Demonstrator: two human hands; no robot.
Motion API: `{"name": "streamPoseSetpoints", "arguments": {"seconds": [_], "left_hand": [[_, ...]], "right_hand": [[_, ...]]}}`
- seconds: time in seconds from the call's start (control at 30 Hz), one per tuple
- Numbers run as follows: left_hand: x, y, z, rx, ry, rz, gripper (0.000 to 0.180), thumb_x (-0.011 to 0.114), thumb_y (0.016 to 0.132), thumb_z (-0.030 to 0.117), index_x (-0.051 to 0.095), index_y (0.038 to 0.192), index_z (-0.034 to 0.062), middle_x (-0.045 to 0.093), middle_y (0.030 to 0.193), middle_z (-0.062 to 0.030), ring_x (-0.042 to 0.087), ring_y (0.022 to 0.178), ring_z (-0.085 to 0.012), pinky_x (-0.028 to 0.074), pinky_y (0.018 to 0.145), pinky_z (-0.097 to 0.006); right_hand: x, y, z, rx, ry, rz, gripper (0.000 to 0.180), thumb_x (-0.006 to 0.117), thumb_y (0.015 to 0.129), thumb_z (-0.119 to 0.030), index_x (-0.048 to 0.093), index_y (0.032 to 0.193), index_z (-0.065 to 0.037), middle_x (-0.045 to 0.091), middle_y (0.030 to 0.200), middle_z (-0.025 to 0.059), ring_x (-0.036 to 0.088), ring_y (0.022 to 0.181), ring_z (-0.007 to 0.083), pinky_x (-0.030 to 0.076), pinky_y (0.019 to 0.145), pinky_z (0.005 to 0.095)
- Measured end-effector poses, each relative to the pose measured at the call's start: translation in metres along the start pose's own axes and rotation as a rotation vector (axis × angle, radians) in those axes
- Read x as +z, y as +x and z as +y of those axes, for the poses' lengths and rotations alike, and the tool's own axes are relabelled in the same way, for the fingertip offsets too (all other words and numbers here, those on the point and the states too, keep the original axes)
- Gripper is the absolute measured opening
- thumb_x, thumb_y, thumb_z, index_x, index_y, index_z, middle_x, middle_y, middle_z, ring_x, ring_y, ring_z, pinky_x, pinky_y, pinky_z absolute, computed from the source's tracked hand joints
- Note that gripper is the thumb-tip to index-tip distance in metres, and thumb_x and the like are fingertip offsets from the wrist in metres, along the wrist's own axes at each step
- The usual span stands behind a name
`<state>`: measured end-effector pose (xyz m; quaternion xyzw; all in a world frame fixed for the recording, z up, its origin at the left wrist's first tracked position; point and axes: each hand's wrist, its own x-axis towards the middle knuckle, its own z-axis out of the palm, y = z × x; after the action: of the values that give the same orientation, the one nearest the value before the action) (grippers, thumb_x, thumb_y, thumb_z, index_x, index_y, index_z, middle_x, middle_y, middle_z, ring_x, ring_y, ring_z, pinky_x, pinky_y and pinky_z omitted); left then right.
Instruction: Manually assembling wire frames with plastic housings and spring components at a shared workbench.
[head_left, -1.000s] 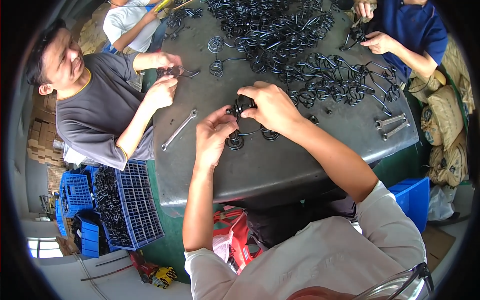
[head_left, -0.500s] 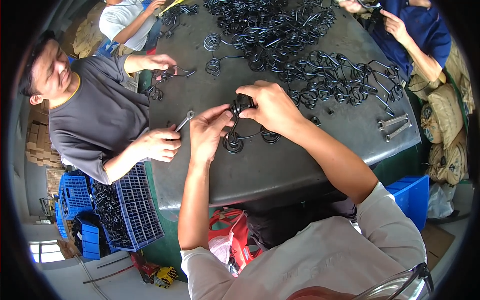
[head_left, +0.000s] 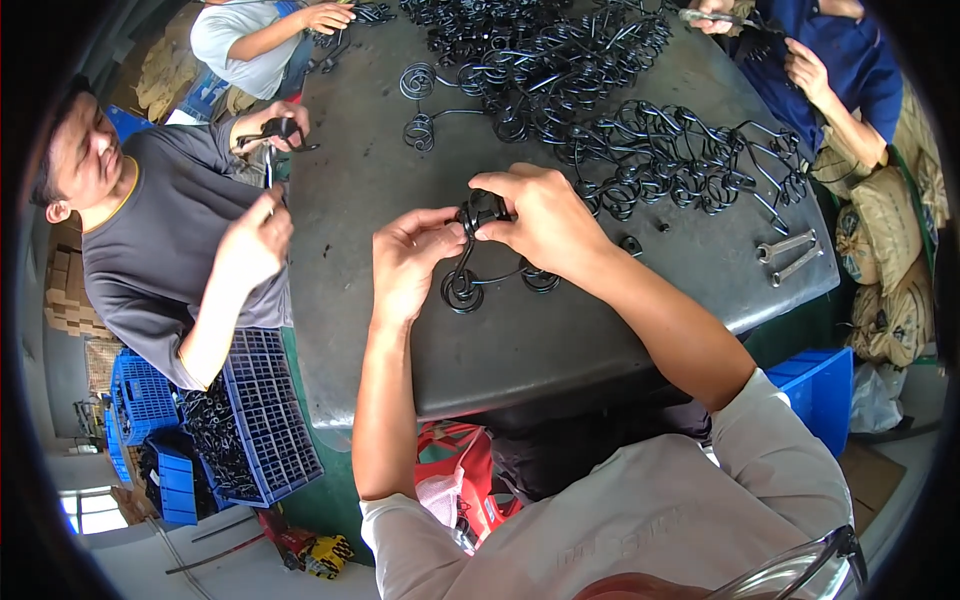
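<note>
Workshop scene, several people stood around a dark grey metal table (head_left: 560,330) with a curved near edge. Both of the person's hands met over the middle of the table, toward its near edge. Left hand (head_left: 408,262) was pinched with thumb and fingers on the left side of a black wire piece (head_left: 478,262). Right hand (head_left: 545,222) was curled over its top, fingers closed on the small dark clip part where the wires joined. The lower coils of the wire piece rested on or hung just above the table; could not tell which.

Judged handling: bent steel wire, stiff and springy, light, not fragile. The painted surface looked smooth, so it could slip or twist in the fingers. Best hold was at the straight stems and the joint, not on the coil ends, which would flex and snag.

A big tangled heap of the same black wire parts (head_left: 600,110) covered the far half of the table. Two wrenches (head_left: 788,258) lay near the right edge. A small black ring (head_left: 630,244) lay just right of the right hand.

A co-worker in a grey shirt (head_left: 160,250) at the left edge held another wire part up. A blue crate (head_left: 265,420) of black parts sat below the left edge. Another person's blue sleeve (head_left: 850,70) showed at the far right corner.
</note>
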<state>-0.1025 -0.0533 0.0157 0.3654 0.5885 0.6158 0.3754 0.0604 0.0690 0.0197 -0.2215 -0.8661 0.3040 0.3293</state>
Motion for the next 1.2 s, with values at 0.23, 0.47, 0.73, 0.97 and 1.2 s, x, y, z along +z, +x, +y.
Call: {"name": "streamPoseSetpoints", "arguments": {"seconds": [0.23, 0.47, 0.73, 0.97, 1.2], "left_hand": [[-0.003, 0.0, 0.005, -0.106, 0.04, -0.003, 0.028, 0.075, 0.091, 0.011, 0.07, 0.111, -0.0087, 0.074, 0.092, -0.014, 0.071, 0.077, -0.016, 0.06, 0.073, -0.028], [-0.008, 0.005, 0.004, -0.122, -0.037, -0.044, 0.025, 0.074, 0.09, 0.007, 0.07, 0.109, -0.0079, 0.074, 0.093, -0.014, 0.071, 0.08, -0.0166, 0.06, 0.075, -0.029], [-0.015, 0.004, -0.008, -0.067, -0.19, -0.093, 0.031, 0.075, 0.082, -0.009, 0.07, 0.112, -0.0045, 0.073, 0.101, -0.0132, 0.071, 0.091, -0.0183, 0.058, 0.086, -0.031], [-0.01, 0.004, -0.011, 0.032, -0.079, -0.096, 0.03, 0.077, 0.082, -0.009, 0.072, 0.11, -0.0017, 0.073, 0.098, -0.01, 0.069, 0.09, -0.0139, 0.059, 0.082, -0.027], [-0.009, 0.004, -0.016, 0.057, -0.096, -0.069, 0.025, 0.076, 0.084, -0.008, 0.074, 0.108, -0.0017, 0.074, 0.096, -0.0104, 0.069, 0.087, -0.0128, 0.059, 0.08, -0.026]], "right_hand": [[-0.004, 0.001, -0.005, 0.06, 0.003, -0.066, 0.047, 0.086, 0.069, -0.01, 0.07, 0.113, -0.004, 0.067, 0.092, 0.0187, 0.068, 0.084, 0.0382, 0.056, 0.077, 0.0449], [0.0, -0.001, -0.001, -0.009, 0.025, 0.025, 0.052, 0.089, 0.066, -0.008, 0.072, 0.115, -0.005, 0.062, 0.079, 0.0123, 0.062, 0.065, 0.0262, 0.051, 0.062, 0.0391], [0.0, -0.001, -0.005, 0.007, 0.056, 0.016, 0.052, 0.089, 0.066, -0.007, 0.072, 0.116, -0.005, 0.059, 0.075, 0.0103, 0.059, 0.062, 0.0241, 0.049, 0.06, 0.0384], [-0.007, 0.001, -0.011, 0.088, 0.046, -0.047, 0.049, 0.087, 0.067, -0.005, 0.071, 0.113, -0.002, 0.065, 0.084, 0.0157, 0.066, 0.069, 0.0297, 0.053, 0.065, 0.0399], [-0.002, -0.001, -0.005, 0.06, 0.054, -0.016, 0.053, 0.088, 0.069, -0.007, 0.071, 0.119, -0.006, 0.055, 0.073, 0.0059, 0.051, 0.058, 0.0165, 0.046, 0.056, 0.0335]]}}
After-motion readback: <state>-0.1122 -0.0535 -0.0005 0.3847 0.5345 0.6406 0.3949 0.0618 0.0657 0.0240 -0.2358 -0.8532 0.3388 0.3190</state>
